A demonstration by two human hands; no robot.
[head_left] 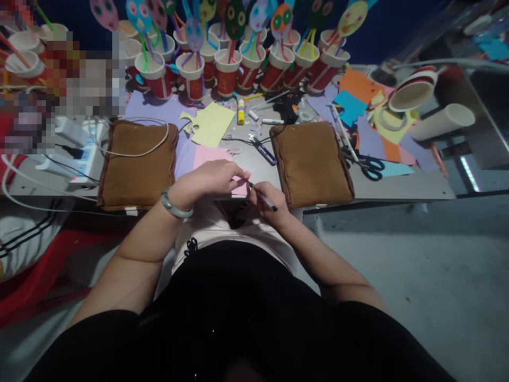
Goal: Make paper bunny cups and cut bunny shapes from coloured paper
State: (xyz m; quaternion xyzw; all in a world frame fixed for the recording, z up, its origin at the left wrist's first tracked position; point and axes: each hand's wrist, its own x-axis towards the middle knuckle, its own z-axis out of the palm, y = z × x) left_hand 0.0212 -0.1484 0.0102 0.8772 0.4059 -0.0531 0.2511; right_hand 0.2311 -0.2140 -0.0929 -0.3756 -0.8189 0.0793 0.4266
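Observation:
My right hand [271, 206] grips a pen [267, 199] with a white barrel and black ends, close to the table's front edge. Beside it, my left hand [222, 178] rests over a sheet of pink paper [209, 155], its index finger stretched out near the pen's tip. That fingertip seems to press on a small pink piece, too small to make out fully. Cut openings show in the pink sheet's upper right. Past the hands lie a dark-handled cutter [264, 151], a yellow glue stick [240, 112] and a sheet of pale yellow paper [213, 123] with a hole in it.
Brown cushions [139, 164] [312, 164] flank my hands. Red paper cups [228, 71] with decorated paper faces line the back. To the right lie black-handled scissors [369, 165], coloured paper scraps and a roll of tape [392, 119]. A power strip [93, 151] with cables stands left.

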